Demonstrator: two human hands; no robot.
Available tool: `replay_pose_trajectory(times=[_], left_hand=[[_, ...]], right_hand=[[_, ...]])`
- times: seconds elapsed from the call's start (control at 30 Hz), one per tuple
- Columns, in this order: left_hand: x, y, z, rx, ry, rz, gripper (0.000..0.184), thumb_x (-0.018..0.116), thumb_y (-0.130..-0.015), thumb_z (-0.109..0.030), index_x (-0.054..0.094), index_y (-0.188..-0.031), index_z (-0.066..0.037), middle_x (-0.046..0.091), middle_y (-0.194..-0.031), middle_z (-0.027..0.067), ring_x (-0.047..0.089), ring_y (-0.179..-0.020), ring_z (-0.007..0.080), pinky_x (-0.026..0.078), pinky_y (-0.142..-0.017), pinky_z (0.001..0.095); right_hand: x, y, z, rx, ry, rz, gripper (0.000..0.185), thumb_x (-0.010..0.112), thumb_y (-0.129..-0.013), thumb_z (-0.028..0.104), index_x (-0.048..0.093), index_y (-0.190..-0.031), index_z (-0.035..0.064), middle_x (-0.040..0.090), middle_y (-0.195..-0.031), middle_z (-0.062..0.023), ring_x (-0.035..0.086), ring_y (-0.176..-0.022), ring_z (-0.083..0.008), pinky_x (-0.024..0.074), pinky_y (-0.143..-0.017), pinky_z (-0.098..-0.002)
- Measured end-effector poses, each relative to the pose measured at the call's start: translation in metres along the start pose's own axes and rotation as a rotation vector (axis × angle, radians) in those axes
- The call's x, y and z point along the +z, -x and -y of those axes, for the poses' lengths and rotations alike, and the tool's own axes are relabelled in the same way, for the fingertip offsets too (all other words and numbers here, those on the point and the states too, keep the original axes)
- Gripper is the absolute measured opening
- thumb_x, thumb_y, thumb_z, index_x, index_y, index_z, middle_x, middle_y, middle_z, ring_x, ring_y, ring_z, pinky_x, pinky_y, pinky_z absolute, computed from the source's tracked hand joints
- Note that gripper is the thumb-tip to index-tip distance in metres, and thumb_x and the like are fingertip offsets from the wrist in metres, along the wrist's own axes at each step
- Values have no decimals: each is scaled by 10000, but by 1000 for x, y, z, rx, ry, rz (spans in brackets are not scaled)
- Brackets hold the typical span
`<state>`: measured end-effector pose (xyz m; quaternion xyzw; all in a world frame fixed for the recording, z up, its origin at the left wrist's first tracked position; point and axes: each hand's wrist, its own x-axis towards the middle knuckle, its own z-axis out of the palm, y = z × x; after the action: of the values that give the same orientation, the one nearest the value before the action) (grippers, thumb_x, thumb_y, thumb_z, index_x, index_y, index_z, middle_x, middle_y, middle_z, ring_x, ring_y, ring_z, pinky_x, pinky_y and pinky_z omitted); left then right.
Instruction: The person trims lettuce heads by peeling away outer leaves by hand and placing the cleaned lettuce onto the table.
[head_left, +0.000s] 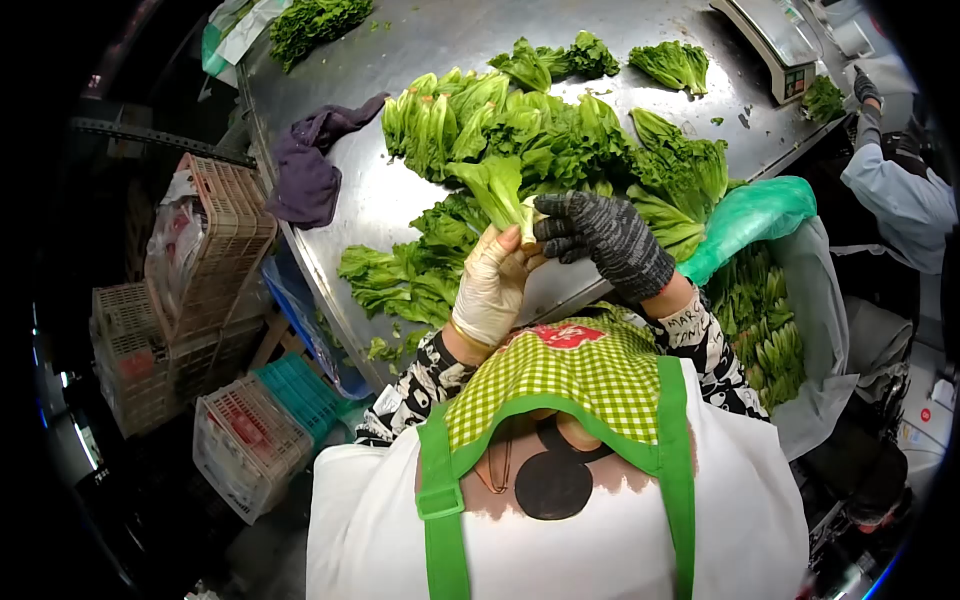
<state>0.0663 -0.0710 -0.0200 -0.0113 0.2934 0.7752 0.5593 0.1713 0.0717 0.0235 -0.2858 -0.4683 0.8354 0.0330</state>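
My left hand (491, 285), in a pale thin glove, holds a small lettuce head (493, 190) by its base, leaves pointing up and left. At the cut end, my right hand (602, 240) in a dark grey knitted glove has its fingers curled against the stem; whether it pinches a piece there is hidden. Beyond both hands a large pile of lettuce (530, 125) lies on the metal table (360, 190). Loose leaves (400, 280) rest left of my left hand, near the table's front edge.
A purple cloth (308, 165) lies at the table's left. Plastic crates (210, 240) stand left of the table. At right are a lined container of lettuce (765, 330) with a green bag (760, 220), a scale (775, 45) and another person's sleeve (890, 185).
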Motion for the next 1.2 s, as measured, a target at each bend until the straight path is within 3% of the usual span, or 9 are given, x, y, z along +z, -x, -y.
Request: replay_pose_trajectory(times=[0.13, 0.27, 0.37, 0.5, 0.67, 0.9, 1.0, 1.13, 1.2], left_hand=[[-12, -2, 1, -6, 12, 48, 427, 620, -878, -192, 496, -1262, -52, 581, -1163, 61, 544, -1016, 175, 445, -901, 377], [-13, -4, 0, -6, -17, 82, 453, 586, -891, -168, 474, -1308, -32, 547, -1242, 89, 525, -1075, 178, 417, -940, 357], [-19, -9, 4, 16, -30, 70, 495, 607, -872, -163, 449, -1318, -18, 550, -1248, 107, 495, -1151, 213, 367, -1007, 365], [-17, -3, 5, 38, 67, 35, 522, 622, -857, -188, 449, -1313, 0, 551, -1253, 118, 450, -1217, 230, 326, -1041, 363], [-10, -3, 1, 1, 74, -40, 423, 622, -889, -277, 545, -1212, -15, 611, -1170, 57, 579, -989, 141, 432, -864, 291], [-2, -12, 8, 59, -92, -74, 421, 631, -878, -292, 561, -1174, -1, 616, -1123, 76, 580, -1010, 178, 431, -918, 338], [-3, -11, 10, 51, -86, -75, 309, 660, -857, -211, 594, -1098, -28, 641, -1062, 67, 608, -953, 183, 462, -870, 349], [-21, -15, 20, 33, -126, -206, 225, 664, -852, -192, 623, -996, -24, 658, -977, 74, 622, -895, 187, 479, -836, 340], [-20, -16, 23, 67, -159, -278, 224, 664, -852, -182, 623, -972, 2, 659, -916, 74, 624, -824, 166, 490, -788, 309]], right_hand=[[-9, 7, -20, -352, 619, 35, 289, 477, -963, 156, 579, -1194, 15, 677, -973, -95, 647, -755, -136, 524, -683, -253], [8, 7, -25, -265, 620, -171, 230, 612, -883, 170, 660, -1020, -8, 677, -797, -107, 639, -718, -136, 509, -651, -272], [13, 3, -27, -152, 509, -100, 229, 625, -869, 174, 662, -992, -16, 678, -789, -124, 643, -711, -150, 503, -651, -292], [13, -7, -29, -325, 709, -106, 218, 644, -841, 156, 657, -986, -5, 670, -834, -162, 656, -727, -228, 504, -666, -334], [4, -8, -33, -338, 690, -92, 247, 661, -830, 170, 653, -1020, 11, 667, -873, -164, 657, -761, -235, 504, -691, -329], [2, -11, -23, -284, 794, -182, 234, 686, -825, 133, 648, -1000, -17, 666, -891, -129, 644, -789, -182, 506, -720, -311], [-8, -18, -36, -555, 1043, -185, 238, 619, -829, 231, 661, -950, 30, 628, -841, -171, 608, -787, -326, 478, -714, -415], [-1, -21, -42, -802, 1235, -258, 160, 551, -835, 185, 627, -809, 46, 586, -760, -162, 567, -729, -345, 443, -668, -445], [-1, -22, -42, -724, 1303, -214, 165, 558, -831, 192, 625, -829, 41, 584, -752, -162, 568, -728, -346, 444, -669, -447]])
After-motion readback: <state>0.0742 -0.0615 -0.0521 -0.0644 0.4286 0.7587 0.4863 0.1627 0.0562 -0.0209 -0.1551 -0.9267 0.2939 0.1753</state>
